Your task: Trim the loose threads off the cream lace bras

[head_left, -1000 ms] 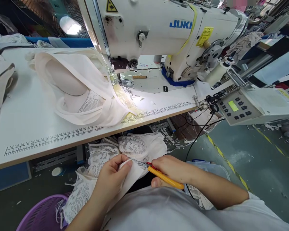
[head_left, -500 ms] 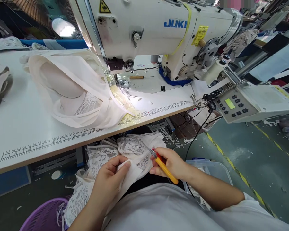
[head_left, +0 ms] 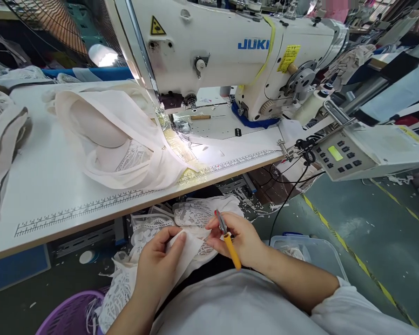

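A white lace bra (head_left: pixel 192 211) lies over my lap below the table edge. My left hand (head_left: pixel 162 260) pinches a plain white fabric edge of it between thumb and fingers. In my right hand (head_left: pixel 242 239) is a pair of scissors (head_left: pixel 233 251) with an orange handle, tucked against the palm, metal blades pointing up and away. The right thumb and fingertips also close near the bra's fabric, just right of my left hand; whether they grip it I cannot tell. More white lace (head_left: pixel 120 284) hangs down at the left.
A JUKI sewing machine (head_left: pixel 223 51) stands on the white table (head_left: pixel 45 200), with a cream bra (head_left: pixel 108 139) left of its needle. A wooden-handled tool (head_left: pixel 200 117) lies behind the needle. A control box (head_left: pixel 338 153) juts out at right. Below are a purple basket (head_left: pixel 68 314) and a clear bin (head_left: pixel 321 251).
My right hand has moved slightly left, its fingertips now close to the left hand. The scissors have swung from pointing up-left to nearly upright. My left hand keeps its pinch.
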The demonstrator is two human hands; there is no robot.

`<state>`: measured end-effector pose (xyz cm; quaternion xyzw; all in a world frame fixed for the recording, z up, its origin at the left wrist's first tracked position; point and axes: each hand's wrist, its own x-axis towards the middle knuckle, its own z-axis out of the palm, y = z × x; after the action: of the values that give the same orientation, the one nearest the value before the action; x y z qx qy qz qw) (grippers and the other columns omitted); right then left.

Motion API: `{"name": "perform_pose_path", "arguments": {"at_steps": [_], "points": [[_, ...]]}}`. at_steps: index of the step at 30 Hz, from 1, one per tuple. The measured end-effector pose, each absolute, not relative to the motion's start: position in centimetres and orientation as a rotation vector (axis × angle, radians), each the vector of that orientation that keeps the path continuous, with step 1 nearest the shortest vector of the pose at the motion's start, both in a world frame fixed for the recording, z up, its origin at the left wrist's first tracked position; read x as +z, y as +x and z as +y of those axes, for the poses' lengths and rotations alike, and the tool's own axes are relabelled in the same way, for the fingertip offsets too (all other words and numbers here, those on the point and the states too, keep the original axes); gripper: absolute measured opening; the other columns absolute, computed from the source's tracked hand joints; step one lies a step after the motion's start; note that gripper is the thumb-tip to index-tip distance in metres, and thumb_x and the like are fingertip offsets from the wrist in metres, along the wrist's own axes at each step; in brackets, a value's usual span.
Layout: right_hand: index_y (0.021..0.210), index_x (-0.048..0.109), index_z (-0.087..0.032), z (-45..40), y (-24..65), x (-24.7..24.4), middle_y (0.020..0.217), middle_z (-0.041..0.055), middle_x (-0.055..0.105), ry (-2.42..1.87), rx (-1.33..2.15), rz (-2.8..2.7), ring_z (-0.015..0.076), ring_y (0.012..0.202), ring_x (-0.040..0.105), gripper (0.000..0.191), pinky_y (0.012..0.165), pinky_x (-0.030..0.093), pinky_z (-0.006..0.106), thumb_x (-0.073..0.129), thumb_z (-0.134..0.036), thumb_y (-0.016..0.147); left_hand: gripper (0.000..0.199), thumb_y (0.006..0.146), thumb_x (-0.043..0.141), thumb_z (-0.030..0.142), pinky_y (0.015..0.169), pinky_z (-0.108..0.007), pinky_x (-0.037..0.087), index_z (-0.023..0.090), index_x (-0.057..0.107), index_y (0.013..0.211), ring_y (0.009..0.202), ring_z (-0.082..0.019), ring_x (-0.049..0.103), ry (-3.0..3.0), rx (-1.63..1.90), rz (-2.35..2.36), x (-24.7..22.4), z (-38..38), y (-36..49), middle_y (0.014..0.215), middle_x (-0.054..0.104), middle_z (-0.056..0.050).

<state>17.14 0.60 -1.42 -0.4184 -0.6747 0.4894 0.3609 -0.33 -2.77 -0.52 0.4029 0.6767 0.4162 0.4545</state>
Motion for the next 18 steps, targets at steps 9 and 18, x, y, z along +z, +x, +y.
{"name": "perform_pose_path", "arguments": {"at_steps": [9, 18], "points": [[0.07, 0.046, -0.019, 1.2, 14.8, -2.1, 0.079, 0.0039, 0.056, -1.036, 1.365, -1.638, 0.0141, 0.064, 0.052, 0.029, 0.059, 0.047, 0.029, 0.066, -0.04, 0.067, 0.026, 0.079, 0.05, 0.033, 0.073, -0.032, 0.047, 0.019, 0.052, 0.101, 0.081, -0.02, 0.058, 1.6, 0.995, 1.665, -1.5, -2.9, -0.7, 0.097, 0.06, -0.008], [0.074, 0.042, -0.023, 3.8, 15.4, 2.7, 0.077, -0.0007, 0.046, -0.631, 1.461, -1.394, 0.0135, 0.073, 0.049, 0.021, 0.074, 0.045, 0.033, 0.062, -0.03, 0.073, 0.044, 0.067, 0.053, 0.013, 0.092, -0.057, 0.034, 0.023, 0.054, 0.11, 0.093, -0.034, 0.06, 1.948, 0.42, 2.124, -2.7, -7.8, -9.0, 0.101, 0.065, -0.008]]}}
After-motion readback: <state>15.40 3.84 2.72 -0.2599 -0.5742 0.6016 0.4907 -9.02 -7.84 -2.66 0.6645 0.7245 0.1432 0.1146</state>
